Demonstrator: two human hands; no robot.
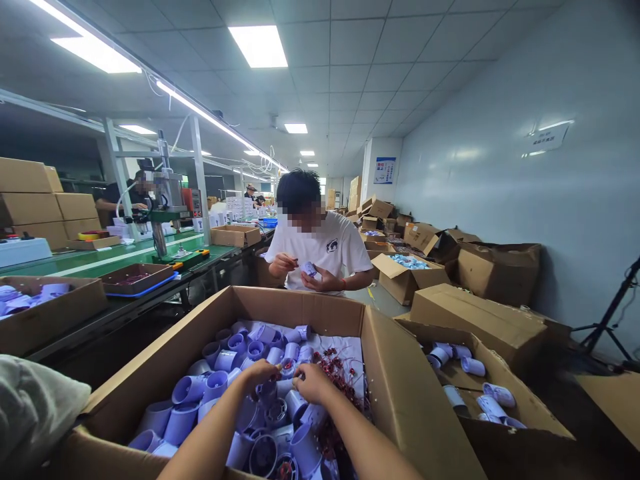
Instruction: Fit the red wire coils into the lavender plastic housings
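Both my hands reach into a big open cardboard box [390, 373] filled with several pale purple-white plastic cups [220, 383]. A tangle of small red-brown wired parts [340, 373] lies at the box's right side. My left hand [260, 373] and my right hand [310, 381] meet over the pile, fingers pinched together on one small part [287, 368] held between them. What exactly that part is I cannot make out.
A person in a white T-shirt [320, 250] sits beyond the box, holding a white part. A smaller box [493, 370] with similar cups stands at right. More cartons line the right wall. A green workbench [100, 257] with a press machine [165, 200] runs along the left.
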